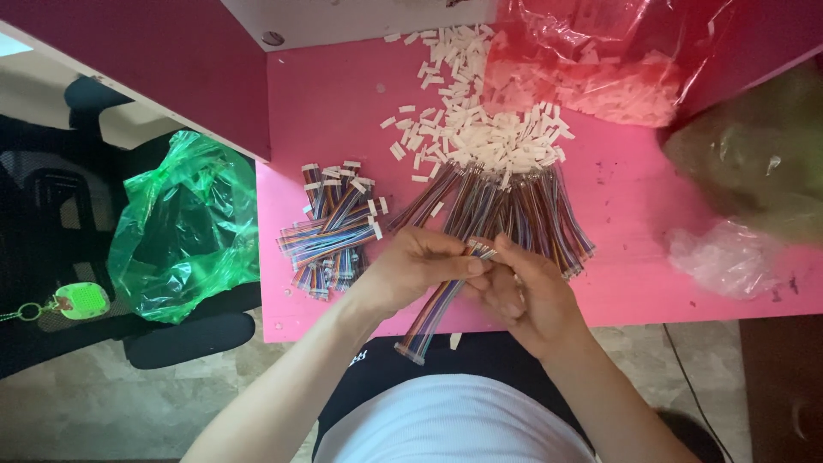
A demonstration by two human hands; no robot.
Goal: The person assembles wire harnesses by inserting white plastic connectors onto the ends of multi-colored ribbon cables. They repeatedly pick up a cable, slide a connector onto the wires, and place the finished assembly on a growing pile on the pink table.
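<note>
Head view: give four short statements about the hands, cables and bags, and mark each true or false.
1. Both hands, left hand and right hand, hold one multicoloured ribbon cable. True.
2. The loose white connectors lie on a blue table. False: the table is pink.
3. A green plastic bag hangs left of the table. True.
4. The finished cable pile lies right of the hands. False: it lies left of them.

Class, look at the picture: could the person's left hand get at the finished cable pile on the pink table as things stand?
Probably yes: the cable pile lies just beside the left hand with nothing between them, though that hand now holds a ribbon cable.
</note>
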